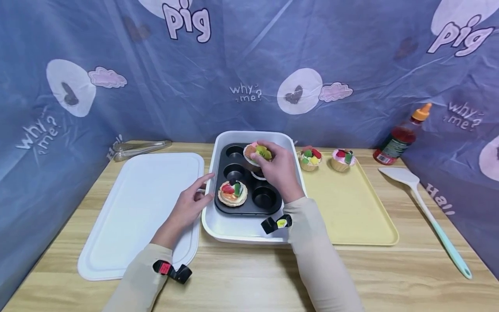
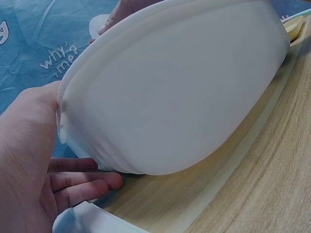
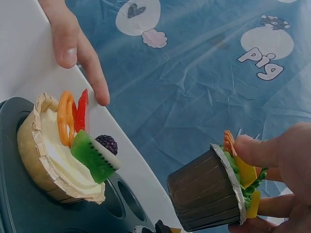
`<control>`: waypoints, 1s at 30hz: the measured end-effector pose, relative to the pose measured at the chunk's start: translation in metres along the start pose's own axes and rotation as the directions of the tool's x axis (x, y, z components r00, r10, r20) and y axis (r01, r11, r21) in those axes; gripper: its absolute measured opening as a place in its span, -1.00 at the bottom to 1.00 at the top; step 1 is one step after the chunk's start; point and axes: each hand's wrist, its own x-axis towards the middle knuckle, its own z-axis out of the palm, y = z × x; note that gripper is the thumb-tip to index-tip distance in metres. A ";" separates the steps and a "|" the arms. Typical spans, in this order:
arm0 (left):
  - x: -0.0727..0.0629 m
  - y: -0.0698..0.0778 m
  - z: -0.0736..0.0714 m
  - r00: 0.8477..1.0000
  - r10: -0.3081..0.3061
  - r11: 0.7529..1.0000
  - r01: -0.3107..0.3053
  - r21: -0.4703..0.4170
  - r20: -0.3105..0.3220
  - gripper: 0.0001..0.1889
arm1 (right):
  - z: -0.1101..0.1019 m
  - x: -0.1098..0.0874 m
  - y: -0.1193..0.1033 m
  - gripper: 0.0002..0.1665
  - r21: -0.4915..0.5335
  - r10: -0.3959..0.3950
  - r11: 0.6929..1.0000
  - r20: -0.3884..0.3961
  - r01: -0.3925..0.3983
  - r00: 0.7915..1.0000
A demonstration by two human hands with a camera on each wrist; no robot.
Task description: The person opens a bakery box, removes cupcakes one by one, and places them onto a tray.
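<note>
So a brown-wrapped cupcake [image 3: 201,191] is pinched by its fruity topping between the thumb and fingers of the right hand [image 1: 280,171], held up over the far right part of the black muffin pan [image 1: 253,211]. A fruit tart [image 1: 232,195] is parked in the near left cup. The pan is set inside a white tray [image 1: 234,232], its left rim just touched by the loosely spread left hand [image 1: 189,208]. Two more cupcakes [image 1: 343,161] are lined up at the far end of the yellow tray [image 1: 351,208], off to the right.
</note>
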 end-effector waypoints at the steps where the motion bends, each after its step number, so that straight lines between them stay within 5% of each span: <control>1: 0.000 0.000 0.000 1.000 0.001 1.000 -0.001 -0.001 0.000 -0.43 | 0.000 0.000 0.000 -0.50 0.006 0.005 1.000 0.000 -0.005 1.000; 30: -0.002 0.002 0.000 0.999 -0.037 0.999 0.037 0.005 0.011 -0.42 | -0.038 0.004 0.017 -0.49 0.008 0.064 0.998 -0.012 -0.064 0.998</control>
